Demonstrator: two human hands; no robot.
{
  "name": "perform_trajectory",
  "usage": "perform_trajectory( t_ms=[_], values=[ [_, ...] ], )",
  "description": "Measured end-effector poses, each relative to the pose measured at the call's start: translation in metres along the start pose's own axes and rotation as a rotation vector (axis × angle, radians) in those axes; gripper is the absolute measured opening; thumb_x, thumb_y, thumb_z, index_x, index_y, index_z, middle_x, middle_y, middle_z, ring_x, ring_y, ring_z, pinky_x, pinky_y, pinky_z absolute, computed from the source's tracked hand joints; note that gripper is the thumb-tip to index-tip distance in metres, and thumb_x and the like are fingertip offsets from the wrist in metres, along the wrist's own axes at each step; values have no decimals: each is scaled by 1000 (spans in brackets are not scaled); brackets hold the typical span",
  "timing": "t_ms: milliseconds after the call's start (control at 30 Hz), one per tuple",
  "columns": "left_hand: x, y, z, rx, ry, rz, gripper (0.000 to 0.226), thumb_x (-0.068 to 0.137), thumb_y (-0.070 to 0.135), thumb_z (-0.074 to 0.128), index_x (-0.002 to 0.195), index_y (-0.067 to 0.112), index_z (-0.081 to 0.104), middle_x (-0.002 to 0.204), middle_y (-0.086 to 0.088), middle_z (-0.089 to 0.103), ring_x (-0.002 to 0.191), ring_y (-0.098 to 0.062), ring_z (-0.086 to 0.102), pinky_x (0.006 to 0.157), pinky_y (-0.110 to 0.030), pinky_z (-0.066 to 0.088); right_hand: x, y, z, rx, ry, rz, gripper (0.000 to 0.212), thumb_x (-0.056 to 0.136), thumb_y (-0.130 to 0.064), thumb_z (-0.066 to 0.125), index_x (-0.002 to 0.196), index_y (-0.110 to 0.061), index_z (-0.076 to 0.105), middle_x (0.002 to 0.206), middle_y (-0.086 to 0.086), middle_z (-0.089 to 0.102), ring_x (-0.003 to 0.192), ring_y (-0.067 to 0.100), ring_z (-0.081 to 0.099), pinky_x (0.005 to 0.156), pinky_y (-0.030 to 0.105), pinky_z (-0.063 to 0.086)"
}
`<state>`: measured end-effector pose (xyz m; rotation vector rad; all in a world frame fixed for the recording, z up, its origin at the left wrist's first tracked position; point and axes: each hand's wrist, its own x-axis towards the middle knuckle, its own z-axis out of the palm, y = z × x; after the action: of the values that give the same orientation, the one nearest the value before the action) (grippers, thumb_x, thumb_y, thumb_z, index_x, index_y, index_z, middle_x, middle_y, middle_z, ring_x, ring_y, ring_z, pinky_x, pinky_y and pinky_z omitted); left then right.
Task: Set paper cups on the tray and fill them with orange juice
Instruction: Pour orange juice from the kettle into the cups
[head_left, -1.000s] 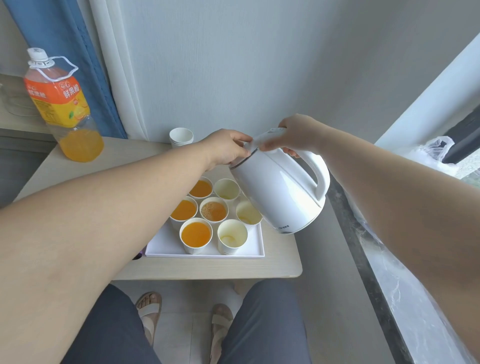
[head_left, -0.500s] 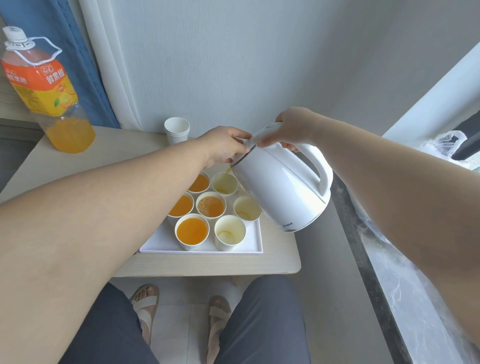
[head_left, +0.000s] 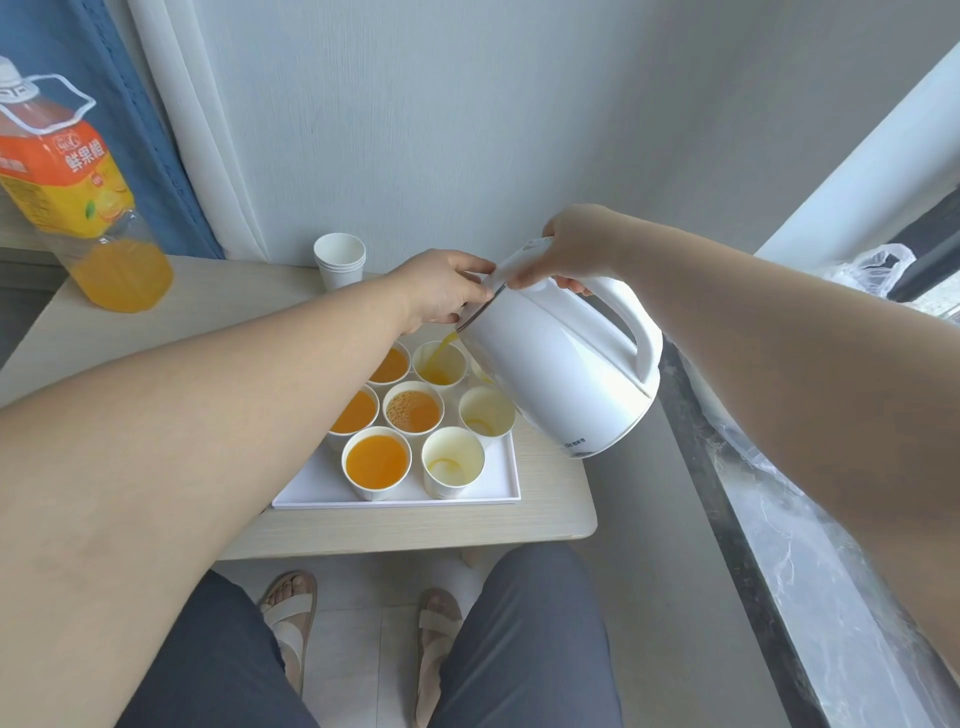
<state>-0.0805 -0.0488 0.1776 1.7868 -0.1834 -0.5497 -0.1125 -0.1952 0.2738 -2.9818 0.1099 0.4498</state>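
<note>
A person's right hand (head_left: 576, 249) is gripping the handle top of a white kettle (head_left: 561, 374), fingers curled round it, and is tipping the spout downward. The left hand (head_left: 441, 291) is pinching the lid edge beside the spout. Just below the left fingertips, orange juice (head_left: 442, 347) is streaming into a paper cup (head_left: 440, 366) on the white tray (head_left: 498, 488). Four full cups (head_left: 376, 462) are sitting under the left wrist, with two near-empty cups (head_left: 452, 462) beside them. Beyond the left knuckles, spare cups (head_left: 340, 260) and a juice bottle (head_left: 78, 197) are standing off the tray.
</note>
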Motion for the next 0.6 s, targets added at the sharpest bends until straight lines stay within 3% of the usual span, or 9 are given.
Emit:
perform_trajectory(
  t_ms=[367, 600],
  values=[
    [1, 1, 1, -19, -6, 6, 40, 89, 10, 64, 127, 21, 59, 127, -4, 61, 117, -19, 57, 94, -31, 47, -2, 0, -5, -56, 1, 4, 39, 80, -47, 67, 69, -11, 55, 57, 2, 55, 54, 15, 47, 52, 25, 32],
    [3, 1, 2, -38, 1, -1, 40, 89, 10, 65, 126, 22, 60, 128, -4, 61, 118, -20, 57, 97, -33, 48, -3, -1, -7, -62, -9, 1, 40, 79, -47, 67, 83, -8, 61, 59, 2, 56, 53, 15, 50, 52, 24, 34]
  ],
)
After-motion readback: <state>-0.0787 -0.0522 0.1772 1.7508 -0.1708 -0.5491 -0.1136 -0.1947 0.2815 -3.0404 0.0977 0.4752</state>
